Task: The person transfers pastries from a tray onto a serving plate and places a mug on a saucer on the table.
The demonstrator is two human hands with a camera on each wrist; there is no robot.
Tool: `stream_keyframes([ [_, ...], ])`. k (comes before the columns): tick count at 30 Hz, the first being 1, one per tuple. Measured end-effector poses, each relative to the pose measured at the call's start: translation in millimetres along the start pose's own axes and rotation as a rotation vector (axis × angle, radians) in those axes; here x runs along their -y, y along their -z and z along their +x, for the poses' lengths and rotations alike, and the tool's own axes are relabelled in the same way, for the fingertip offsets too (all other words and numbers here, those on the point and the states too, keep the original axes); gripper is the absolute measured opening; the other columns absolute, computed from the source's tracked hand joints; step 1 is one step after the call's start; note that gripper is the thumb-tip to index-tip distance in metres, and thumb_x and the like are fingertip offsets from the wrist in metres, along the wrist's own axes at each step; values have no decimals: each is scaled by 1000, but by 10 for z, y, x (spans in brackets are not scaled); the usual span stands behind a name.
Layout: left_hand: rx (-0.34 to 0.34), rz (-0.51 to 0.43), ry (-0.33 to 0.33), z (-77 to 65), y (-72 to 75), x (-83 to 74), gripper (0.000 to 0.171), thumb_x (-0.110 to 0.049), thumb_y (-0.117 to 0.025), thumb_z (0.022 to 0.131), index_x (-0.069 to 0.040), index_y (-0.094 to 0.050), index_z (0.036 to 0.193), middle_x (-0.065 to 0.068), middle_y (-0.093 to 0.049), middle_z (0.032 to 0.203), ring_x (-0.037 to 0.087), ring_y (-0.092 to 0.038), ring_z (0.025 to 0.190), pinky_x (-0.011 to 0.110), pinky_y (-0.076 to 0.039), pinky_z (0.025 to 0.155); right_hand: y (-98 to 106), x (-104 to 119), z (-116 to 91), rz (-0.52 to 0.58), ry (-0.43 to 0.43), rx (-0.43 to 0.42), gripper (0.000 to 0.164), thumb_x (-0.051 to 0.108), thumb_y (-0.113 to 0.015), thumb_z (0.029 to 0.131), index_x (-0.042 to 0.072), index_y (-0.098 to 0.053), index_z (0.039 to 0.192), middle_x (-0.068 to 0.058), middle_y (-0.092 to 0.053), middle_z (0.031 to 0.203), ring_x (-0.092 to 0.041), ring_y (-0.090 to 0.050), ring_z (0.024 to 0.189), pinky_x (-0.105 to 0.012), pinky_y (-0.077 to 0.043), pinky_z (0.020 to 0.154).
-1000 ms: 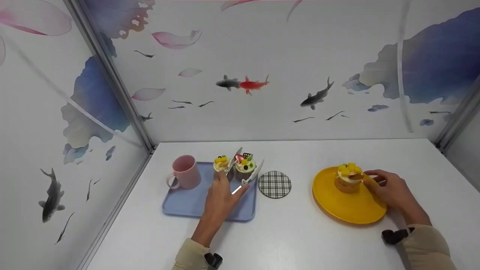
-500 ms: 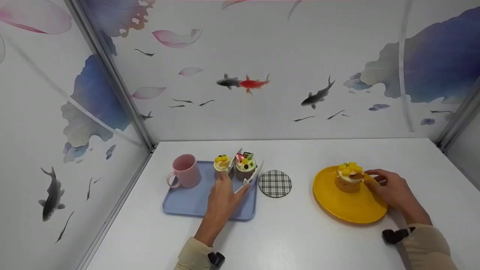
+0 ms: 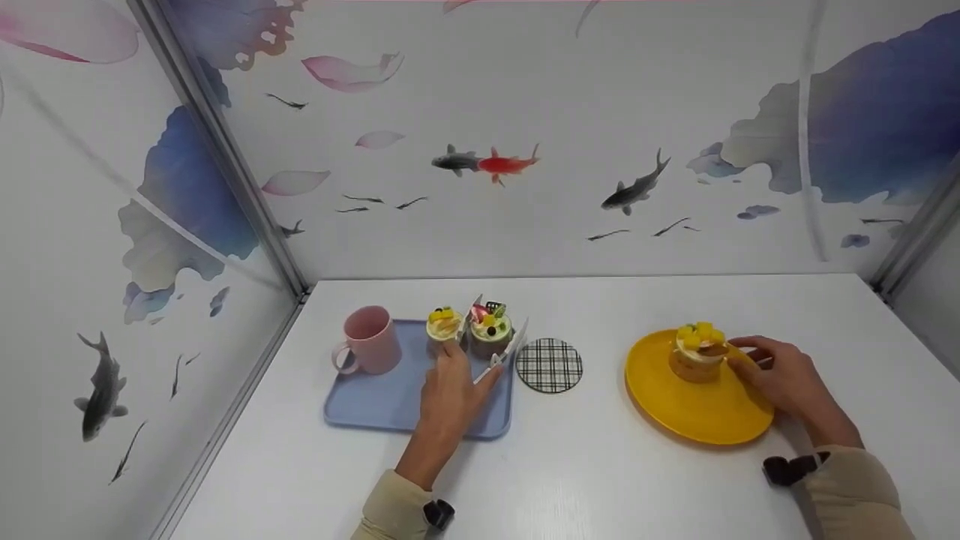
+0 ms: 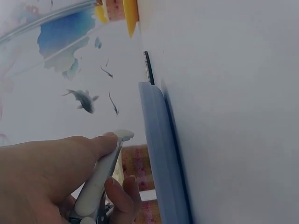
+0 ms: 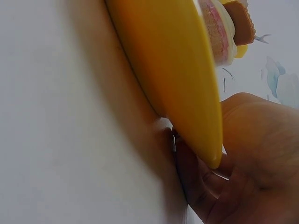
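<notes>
My left hand (image 3: 448,394) holds metal tongs (image 3: 517,342) over the blue tray (image 3: 367,409). The tongs' arms are spread on either side of a fruit-topped cupcake (image 3: 491,341); whether they touch it I cannot tell. Left of it on the tray is a second cupcake (image 3: 444,327) with yellow topping, partly behind my fingers. In the left wrist view, thumb and fingers grip the tongs' handle (image 4: 96,186). At the right, my right hand (image 3: 784,379) grips the rim of a yellow plate (image 3: 705,420), some fingers beneath it (image 5: 187,172). That plate bears a cupcake (image 3: 696,365) with yellow cubes.
A pink mug (image 3: 371,341) stands at the tray's left side, its handle facing left. Between tray and plate lies a round checked coaster (image 3: 550,365). White panels with painted fish and petals enclose the white table (image 3: 585,480) at the back and left.
My left hand has shifted slightly to the right with the tongs, whose tips stay around the fruit-topped cupcake. The right hand and the plate look unmoved.
</notes>
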State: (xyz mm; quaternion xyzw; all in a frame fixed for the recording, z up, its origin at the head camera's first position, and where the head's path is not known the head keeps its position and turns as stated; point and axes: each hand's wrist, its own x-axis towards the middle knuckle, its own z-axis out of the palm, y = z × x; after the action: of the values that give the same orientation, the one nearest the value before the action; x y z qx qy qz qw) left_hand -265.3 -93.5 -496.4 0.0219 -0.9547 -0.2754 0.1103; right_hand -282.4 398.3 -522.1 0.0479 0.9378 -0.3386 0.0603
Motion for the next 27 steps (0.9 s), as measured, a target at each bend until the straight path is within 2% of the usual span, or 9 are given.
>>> stream_keyframes([
  [7, -30, 44, -13, -1, -23, -50, 84, -49, -87, 91, 7, -49, 140, 22, -66, 113, 35, -77, 87, 45, -64, 69, -15, -11, 9, -20, 30, -34, 62, 44, -62, 111, 2, -51, 156, -38, -54, 144, -47, -58, 117, -59, -57, 104],
  [11, -37, 81, -1, 3, -36, -84, 85, -50, -88, 90, 7, -48, 139, 21, -64, 114, 40, -78, 89, 47, -64, 69, -29, -6, 8, -34, 57, -52, 59, 41, -62, 111, 1, -53, 153, -38, -57, 141, -46, -59, 115, -57, -58, 101],
  [15, -26, 78, 14, -3, -29, -109, 86, -50, -87, 91, 7, -47, 142, 21, -64, 113, 37, -77, 87, 46, -64, 69, -24, 15, -1, -20, 38, -43, 60, 41, -62, 111, 1, -51, 155, -38, -54, 143, -46, -58, 116, -58, -58, 104],
  [23, 20, 27, 36, 3, -6, -101, 87, -52, -85, 92, 5, -47, 145, 17, -65, 103, 23, -71, 77, 39, -63, 67, -28, 15, 0, -26, 35, -41, 60, 41, -61, 111, 1, -51, 155, -38, -54, 143, -48, -57, 116, -59, -57, 104],
  [27, 26, 14, 28, 5, 6, -86, 84, -54, -83, 94, 5, -49, 143, 18, -67, 104, 24, -72, 81, 40, -65, 71, -26, -4, 2, -19, 21, -33, 60, 39, -61, 112, 1, -49, 156, -38, -52, 146, -48, -56, 117, -59, -57, 106],
])
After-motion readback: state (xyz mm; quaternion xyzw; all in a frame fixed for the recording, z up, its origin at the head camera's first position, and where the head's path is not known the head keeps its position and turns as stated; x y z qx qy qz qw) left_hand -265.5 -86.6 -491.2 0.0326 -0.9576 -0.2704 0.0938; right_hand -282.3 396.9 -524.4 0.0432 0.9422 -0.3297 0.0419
